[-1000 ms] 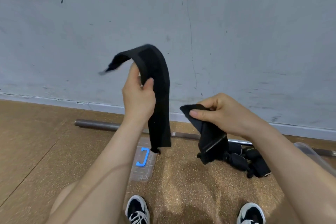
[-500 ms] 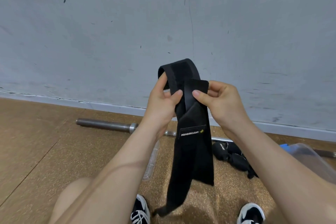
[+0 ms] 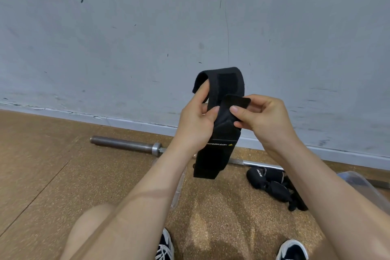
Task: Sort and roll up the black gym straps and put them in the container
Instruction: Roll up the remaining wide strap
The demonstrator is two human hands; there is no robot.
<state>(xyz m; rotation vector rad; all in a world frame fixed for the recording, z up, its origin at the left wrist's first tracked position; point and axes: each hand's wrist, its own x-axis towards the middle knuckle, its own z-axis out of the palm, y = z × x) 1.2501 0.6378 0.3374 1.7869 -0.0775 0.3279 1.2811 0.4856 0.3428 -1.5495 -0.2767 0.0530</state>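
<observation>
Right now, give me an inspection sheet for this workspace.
Surface: brown speckled floor.
Job's things: black strap held up, folded over; pile of more black ones on the floor at right; clear container at right edge, partly behind the right arm.
Clutter: barbell lying along the wall.
Hands: left hand grips the strap; right hand pinches its end.
Cables: nothing seen.
Surroundings: scuffed grey wall; shoes at bottom.

Black strap [image 3: 223,82] looped upright, other straps [image 3: 274,188] heaped on floor [image 3: 63,175]
</observation>
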